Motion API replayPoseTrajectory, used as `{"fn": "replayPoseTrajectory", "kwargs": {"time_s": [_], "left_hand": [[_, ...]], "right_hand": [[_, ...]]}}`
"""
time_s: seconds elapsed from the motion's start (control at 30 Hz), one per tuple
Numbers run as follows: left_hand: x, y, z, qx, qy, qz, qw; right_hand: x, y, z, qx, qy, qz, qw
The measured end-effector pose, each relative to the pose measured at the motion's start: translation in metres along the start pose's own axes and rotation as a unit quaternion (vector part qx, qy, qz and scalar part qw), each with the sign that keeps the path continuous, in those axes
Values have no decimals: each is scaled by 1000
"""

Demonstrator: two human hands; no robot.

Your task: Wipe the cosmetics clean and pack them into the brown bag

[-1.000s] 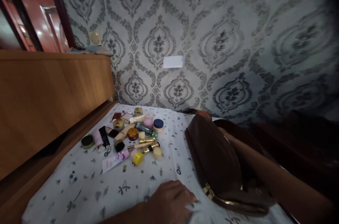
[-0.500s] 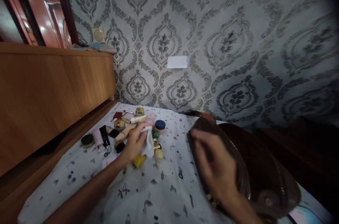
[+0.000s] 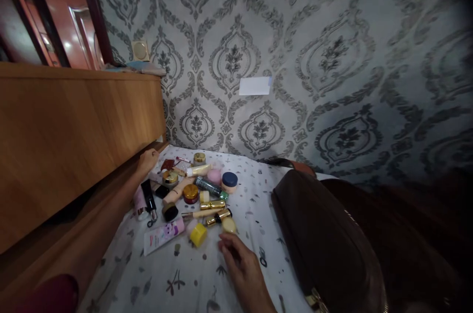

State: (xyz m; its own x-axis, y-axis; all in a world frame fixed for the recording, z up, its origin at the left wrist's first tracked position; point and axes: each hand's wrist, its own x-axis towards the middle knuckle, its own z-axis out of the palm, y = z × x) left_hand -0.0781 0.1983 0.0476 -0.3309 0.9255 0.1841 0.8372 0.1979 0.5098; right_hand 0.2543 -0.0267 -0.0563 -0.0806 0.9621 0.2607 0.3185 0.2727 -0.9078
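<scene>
A pile of small cosmetics lies on a white leaf-print sheet [image 3: 185, 278]: a yellow cap [image 3: 198, 234], a pink-printed tube [image 3: 163, 235], a black tube [image 3: 149, 196], gold lipsticks [image 3: 212, 204], a blue-lidded jar [image 3: 229, 181] and several other jars. My left hand [image 3: 148, 159] is at the pile's far left corner, against the wooden panel, with its fingers curled shut; what they hold is hidden. My right hand [image 3: 236, 256] rests on the sheet just in front of the pile, near a pale round jar [image 3: 228, 225], fingers loosely apart and holding nothing I can see.
A brown leather handbag [image 3: 325, 244] lies on the sheet to the right. A tall wooden panel [image 3: 74, 130] borders the left side. Patterned wallpaper with a white slip of paper [image 3: 254, 86] stands behind. A red door [image 3: 62, 17] shows at top left.
My left hand, which held a white tissue over the pile, has moved to the pile's far left corner. My right hand has left the handbag and come down in front of the pile.
</scene>
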Motion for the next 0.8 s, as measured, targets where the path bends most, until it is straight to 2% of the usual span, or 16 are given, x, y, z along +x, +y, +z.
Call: {"fn": "replayPoseTrajectory", "kwargs": {"time_s": [0.1, 0.23, 0.4, 0.53, 0.67, 0.8], "left_hand": [[9, -8, 15, 57, -48, -27, 997], [22, -7, 37, 97, -121, -38, 987], [40, -4, 49, 101, -183, -31, 977], [42, -7, 45, 109, -217, -28, 970], [42, -10, 28, 123, -244, -12, 962], [51, -1, 11, 130, -198, 20, 971]], "right_hand": [[-1, -1, 0, -8, 8, -12, 1000], [-2, -1, 1, -1, 3, -10, 1000], [-3, 3, 5, 9, 35, 8, 999], [-1, 5, 2, 3, 1, -1, 1000], [0, 1, -2, -10, -17, -11, 1000], [0, -1, -2, -9, -6, -15, 1000]]}}
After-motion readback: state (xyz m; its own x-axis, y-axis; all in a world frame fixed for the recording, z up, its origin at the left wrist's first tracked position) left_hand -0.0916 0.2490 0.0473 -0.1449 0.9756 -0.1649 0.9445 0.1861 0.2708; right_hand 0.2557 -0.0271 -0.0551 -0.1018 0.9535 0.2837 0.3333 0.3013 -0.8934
